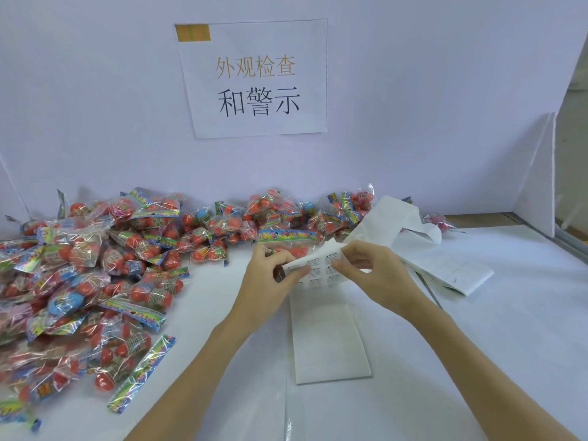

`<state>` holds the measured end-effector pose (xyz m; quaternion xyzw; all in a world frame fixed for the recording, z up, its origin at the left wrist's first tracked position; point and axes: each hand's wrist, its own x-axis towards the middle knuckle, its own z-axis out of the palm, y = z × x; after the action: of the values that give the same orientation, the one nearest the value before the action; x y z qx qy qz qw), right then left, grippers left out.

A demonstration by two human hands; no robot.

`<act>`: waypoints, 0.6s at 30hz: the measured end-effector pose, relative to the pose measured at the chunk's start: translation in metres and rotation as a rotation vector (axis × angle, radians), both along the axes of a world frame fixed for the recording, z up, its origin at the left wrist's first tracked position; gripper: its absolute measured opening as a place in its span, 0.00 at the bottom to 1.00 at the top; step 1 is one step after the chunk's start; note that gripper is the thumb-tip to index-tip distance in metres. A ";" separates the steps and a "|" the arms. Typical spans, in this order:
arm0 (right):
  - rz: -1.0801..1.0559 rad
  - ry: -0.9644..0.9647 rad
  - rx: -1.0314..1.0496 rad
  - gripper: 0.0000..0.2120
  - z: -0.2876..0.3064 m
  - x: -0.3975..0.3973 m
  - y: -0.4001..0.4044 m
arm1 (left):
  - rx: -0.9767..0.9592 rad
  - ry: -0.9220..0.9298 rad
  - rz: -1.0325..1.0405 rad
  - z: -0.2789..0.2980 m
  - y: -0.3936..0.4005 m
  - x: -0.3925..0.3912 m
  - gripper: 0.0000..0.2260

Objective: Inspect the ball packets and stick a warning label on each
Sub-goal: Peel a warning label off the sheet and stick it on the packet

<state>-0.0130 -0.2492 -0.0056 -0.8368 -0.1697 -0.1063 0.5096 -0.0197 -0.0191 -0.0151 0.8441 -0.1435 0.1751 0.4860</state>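
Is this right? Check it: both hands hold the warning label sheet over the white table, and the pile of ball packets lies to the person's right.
Not quite. The head view shows the pile of ball packets lying to the person's left, not right. The rest stands: the left hand and right hand both hold the warning label sheet over the white table.

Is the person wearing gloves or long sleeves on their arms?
No. Both the left hand and the right hand are bare, with no gloves, rings or watch showing. Both forearms are bare too; no sleeve reaches into view.
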 end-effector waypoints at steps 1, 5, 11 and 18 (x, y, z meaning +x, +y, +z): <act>0.036 0.002 0.012 0.11 0.001 -0.001 0.000 | 0.017 -0.007 0.003 -0.001 0.001 0.001 0.07; 0.064 -0.042 0.017 0.11 0.001 -0.002 0.002 | 0.050 -0.002 -0.011 0.002 0.004 0.002 0.16; -0.011 -0.058 -0.037 0.05 -0.003 0.000 0.002 | -0.034 0.025 -0.059 0.002 0.003 -0.001 0.12; 0.040 -0.213 -0.121 0.11 -0.002 -0.004 0.005 | -0.013 0.043 -0.035 0.002 -0.001 0.000 0.05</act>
<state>-0.0169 -0.2446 -0.0076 -0.8464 -0.2454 -0.1740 0.4394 -0.0202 -0.0198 -0.0126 0.8419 -0.1464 0.1493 0.4975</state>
